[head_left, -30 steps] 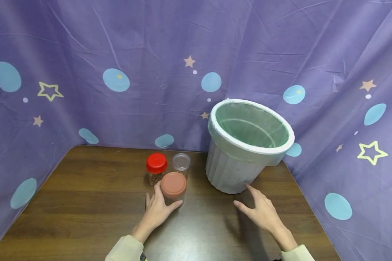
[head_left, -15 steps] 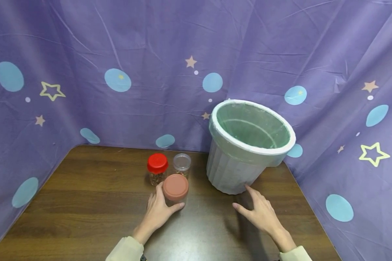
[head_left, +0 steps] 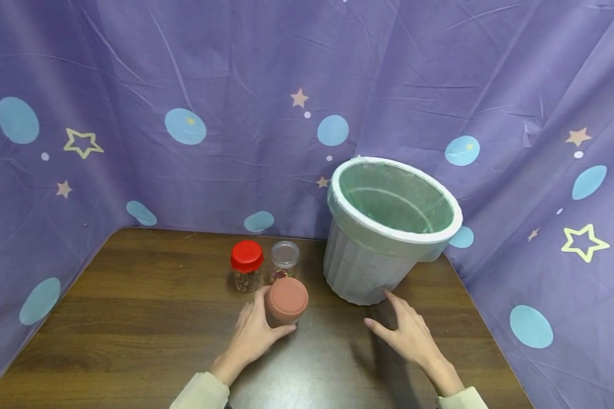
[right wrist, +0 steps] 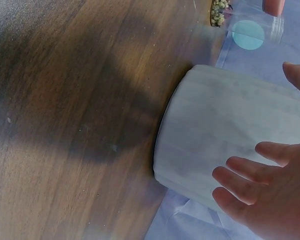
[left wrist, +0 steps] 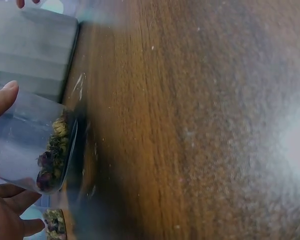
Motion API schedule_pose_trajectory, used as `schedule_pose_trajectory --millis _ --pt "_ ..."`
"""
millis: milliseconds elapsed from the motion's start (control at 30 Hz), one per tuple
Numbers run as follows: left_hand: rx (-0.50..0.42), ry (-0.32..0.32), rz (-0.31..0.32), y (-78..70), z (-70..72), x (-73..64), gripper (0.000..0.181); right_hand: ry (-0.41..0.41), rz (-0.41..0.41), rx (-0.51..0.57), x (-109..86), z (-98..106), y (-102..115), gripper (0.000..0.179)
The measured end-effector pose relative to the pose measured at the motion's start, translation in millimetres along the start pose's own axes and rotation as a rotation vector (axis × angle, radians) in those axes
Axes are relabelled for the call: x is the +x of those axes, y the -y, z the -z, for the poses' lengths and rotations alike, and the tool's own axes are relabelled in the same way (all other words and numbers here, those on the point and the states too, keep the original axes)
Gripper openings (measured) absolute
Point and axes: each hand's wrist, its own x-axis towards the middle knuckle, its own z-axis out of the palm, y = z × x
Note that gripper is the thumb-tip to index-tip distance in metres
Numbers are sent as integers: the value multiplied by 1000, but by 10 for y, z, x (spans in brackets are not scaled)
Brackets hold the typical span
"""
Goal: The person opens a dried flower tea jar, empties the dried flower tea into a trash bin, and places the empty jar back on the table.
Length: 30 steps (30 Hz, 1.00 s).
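Observation:
My left hand point(head_left: 252, 336) grips a clear jar with a pink lid point(head_left: 288, 297), thumb on the near side and fingers around the far side. In the left wrist view the jar's clear wall point(left wrist: 20, 132) shows dried flowers point(left wrist: 55, 155) gathered at its base, close over the tabletop; whether the base touches the wood I cannot tell. My right hand point(head_left: 413, 336) has its fingers spread and holds nothing. It is beside the lower wall of a grey bin point(head_left: 358, 267); whether a fingertip touches it I cannot tell.
Behind the held jar stand a red-lidded jar point(head_left: 247, 258) and a clear-lidded jar point(head_left: 285, 254), both with dried bits inside. The bin, lined with a green bag, stands at the back right. A purple curtain point(head_left: 225, 170) bounds the wooden table point(head_left: 133, 318).
My left hand has carried the pink-lidded jar right and slightly nearer, away from the other two jars. The right hand has hardly moved.

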Motion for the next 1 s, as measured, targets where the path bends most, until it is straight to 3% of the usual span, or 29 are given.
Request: schedule_pose_trajectory --millis 467,733,1000 --pt "39 31 -19 -115 -47 -45 100 -6 9 11 -9 -12 11 87" --pt "45 24 -121 -180 -112 -66 96 -26 24 14 -6 -27 27 86" --pt "56 36 -169 -230 -178 -91 94 -35 30 17 5 -46 41 85"
